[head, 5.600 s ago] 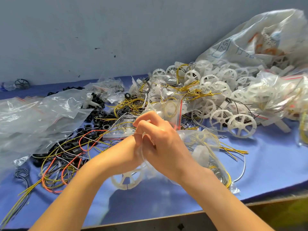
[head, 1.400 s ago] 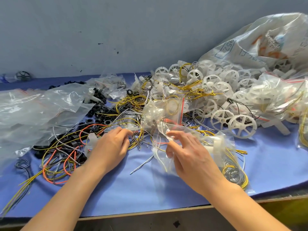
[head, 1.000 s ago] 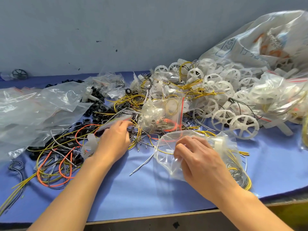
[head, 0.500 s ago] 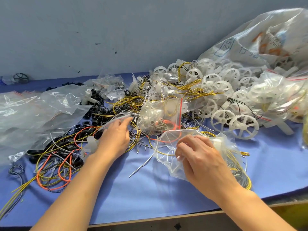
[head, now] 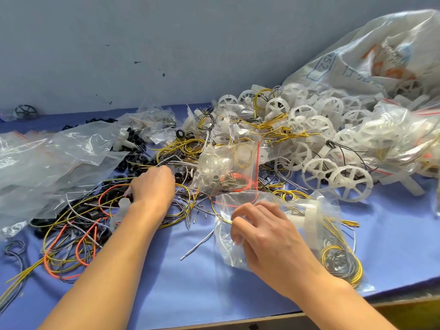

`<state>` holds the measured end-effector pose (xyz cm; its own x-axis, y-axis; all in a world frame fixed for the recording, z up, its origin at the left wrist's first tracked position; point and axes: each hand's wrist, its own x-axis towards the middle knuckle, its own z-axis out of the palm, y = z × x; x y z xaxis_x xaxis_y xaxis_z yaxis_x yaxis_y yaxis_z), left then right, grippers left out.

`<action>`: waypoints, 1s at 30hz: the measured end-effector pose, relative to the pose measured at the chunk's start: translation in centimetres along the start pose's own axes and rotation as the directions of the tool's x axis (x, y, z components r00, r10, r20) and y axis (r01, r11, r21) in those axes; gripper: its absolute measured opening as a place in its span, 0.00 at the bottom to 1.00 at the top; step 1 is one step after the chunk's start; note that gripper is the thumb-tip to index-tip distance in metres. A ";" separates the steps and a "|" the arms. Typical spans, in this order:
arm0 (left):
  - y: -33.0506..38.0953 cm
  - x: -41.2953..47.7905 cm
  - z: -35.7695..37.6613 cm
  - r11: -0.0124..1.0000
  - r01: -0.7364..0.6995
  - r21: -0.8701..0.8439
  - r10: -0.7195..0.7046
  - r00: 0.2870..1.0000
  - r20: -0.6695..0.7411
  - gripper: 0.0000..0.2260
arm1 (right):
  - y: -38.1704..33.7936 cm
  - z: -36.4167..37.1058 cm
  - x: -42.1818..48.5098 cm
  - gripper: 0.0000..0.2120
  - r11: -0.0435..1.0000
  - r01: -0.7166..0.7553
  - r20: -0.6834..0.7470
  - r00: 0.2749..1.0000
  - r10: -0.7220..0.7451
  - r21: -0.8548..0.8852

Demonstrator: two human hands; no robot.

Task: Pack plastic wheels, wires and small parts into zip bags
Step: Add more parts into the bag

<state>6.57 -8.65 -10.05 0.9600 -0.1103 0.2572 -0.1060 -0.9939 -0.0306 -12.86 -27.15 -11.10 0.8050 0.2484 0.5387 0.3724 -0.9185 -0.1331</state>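
Well, from the head view, my right hand (head: 269, 239) pinches the near edge of the half-filled zip bag (head: 240, 201), which lies on the blue table (head: 190, 282) straight ahead of me, with a white part (head: 309, 217) and yellow wire coils (head: 342, 260) inside. I judge that grip keeps the mouth ready for more. My left hand (head: 153, 186) reaches into the loose wires (head: 78, 236) at left, knuckles towards the camera, so I cannot tell whether it holds anything. Plastic wheels (head: 350, 182) are heaped at right, near the bag.

L hand (head: 153, 186) palm down, arm stretched fwd, fingertips hidden. R hand (head: 264, 234) fingers curled, pinching zip bag (head: 333, 234).
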 end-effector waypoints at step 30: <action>0.3 -8.0 -6.6 0.241 0.114 -0.964 0.410 0.888 0.208 0.05 | -1.1 0.0 1.3 0.17 0.985 -0.100 -0.239 0.962 0.131 0.141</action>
<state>-2.88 -8.05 -5.73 0.8628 -0.5053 0.0149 -0.1655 -0.2545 0.9528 -12.22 -25.78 -10.25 0.7132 0.0449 0.6995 0.3517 -0.8862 -0.3017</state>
